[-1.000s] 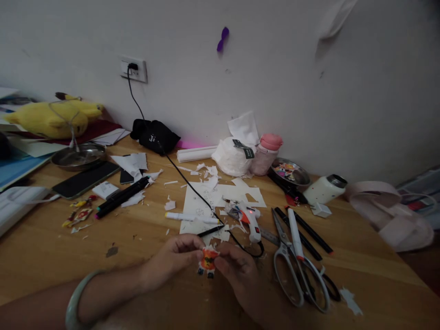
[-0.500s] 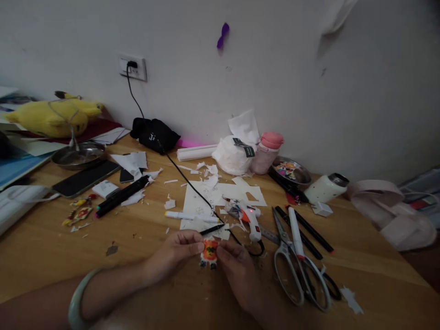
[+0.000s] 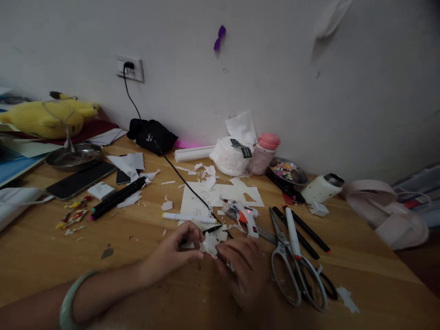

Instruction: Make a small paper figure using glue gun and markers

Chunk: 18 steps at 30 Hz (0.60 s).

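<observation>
My left hand (image 3: 173,251) and my right hand (image 3: 244,265) meet low over the wooden table (image 3: 51,247), both pinching a small paper cutout (image 3: 209,243) that shows its white side. My right hand is blurred. A pale green bangle (image 3: 68,300) is on my left wrist. Just beyond the hands lie a black pen (image 3: 213,228), a white marker (image 3: 189,217), a cut white sheet (image 3: 220,195) and a white-and-orange glue gun (image 3: 250,219) with its black cable (image 3: 178,173). Large scissors (image 3: 292,270) rest right of my right hand.
Black markers (image 3: 117,197), a phone (image 3: 79,181), a metal dish (image 3: 70,156) and a yellow plush (image 3: 44,117) are at the left. A pink bottle (image 3: 263,153), a sticker dish (image 3: 288,170), a white jar (image 3: 323,188) and a pink bag (image 3: 388,215) are at the right. Paper scraps are scattered about.
The cutout showed an orange printed face before and now shows white. Both hands have shifted slightly away from me and lower, with my right hand covering more of it.
</observation>
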Available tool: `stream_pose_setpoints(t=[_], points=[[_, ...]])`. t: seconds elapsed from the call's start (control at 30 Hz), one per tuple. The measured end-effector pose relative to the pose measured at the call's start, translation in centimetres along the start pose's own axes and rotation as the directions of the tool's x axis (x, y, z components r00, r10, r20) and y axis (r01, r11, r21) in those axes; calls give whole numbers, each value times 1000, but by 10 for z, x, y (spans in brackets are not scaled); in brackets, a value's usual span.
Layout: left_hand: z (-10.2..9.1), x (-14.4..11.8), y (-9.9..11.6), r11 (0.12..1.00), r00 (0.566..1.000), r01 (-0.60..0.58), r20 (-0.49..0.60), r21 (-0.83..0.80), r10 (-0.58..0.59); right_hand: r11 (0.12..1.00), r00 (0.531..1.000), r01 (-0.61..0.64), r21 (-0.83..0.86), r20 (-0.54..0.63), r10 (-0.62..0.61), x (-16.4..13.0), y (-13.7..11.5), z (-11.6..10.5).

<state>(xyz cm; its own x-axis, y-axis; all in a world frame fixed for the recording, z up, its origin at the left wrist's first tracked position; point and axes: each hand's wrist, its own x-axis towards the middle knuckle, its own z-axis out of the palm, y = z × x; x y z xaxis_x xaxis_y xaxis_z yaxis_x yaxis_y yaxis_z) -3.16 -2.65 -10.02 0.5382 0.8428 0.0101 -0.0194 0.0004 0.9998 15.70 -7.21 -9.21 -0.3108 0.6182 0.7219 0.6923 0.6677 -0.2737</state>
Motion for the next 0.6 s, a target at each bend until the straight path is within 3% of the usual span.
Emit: stream_pose_setpoints(t=[0.17, 0.33, 0.47, 0.6], points=[[6, -4, -2, 1000, 1000, 16, 3, -4, -16, 1000, 1000, 19, -8, -13, -19, 5, -7, 1], [7, -4, 0, 999, 999, 31, 27, -29, -30, 992, 998, -55, 111, -6, 56, 5, -8, 5], [4, -3, 0, 998, 999, -26, 20, 53, 25, 954, 988, -156, 257, 40, 151, 2, -7, 7], [0, -3, -1, 961, 985, -170, 27, 218, 169, 899, 969, -246, 363, 106, 222, -2, -6, 9]])
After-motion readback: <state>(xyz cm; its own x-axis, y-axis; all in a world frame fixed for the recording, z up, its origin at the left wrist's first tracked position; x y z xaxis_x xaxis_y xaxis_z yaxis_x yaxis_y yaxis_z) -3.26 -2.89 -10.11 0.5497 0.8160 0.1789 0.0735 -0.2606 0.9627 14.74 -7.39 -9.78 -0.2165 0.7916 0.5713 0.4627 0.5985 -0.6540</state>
